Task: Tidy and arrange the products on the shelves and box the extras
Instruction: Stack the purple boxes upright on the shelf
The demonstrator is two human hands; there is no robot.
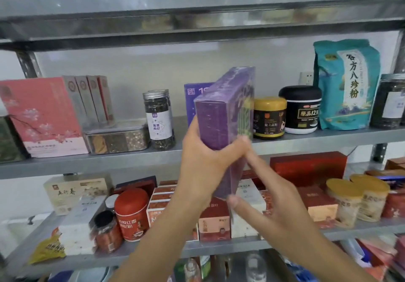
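Right up close, the person's left hand (203,163) has a proper grip on a tall purple cardboard box in shiny clear wrap (219,121), thumb on its left side and fingers curled round the near face. The right hand (276,196) is flatter. Its fingers lie pretty much straight along the box's right side with the thumb at the bottom corner, so it's more propping than grabbing.

The box is upright, tilted a bit, and held in the air just in front of the grey metal middle shelf (87,165), not resting on it. Below the hands, a round red tin (131,213) sits on the lower shelf.

Further back on the middle shelf, a second purple box (191,100) stands right behind the held one. A yellow-lidded black jar (269,117) is just to the right, then a black-lidded jar (300,111) and a big teal pouch (348,84). Off left are a clear silver-capped jar (158,117) and a pink blossom-print box (43,117).
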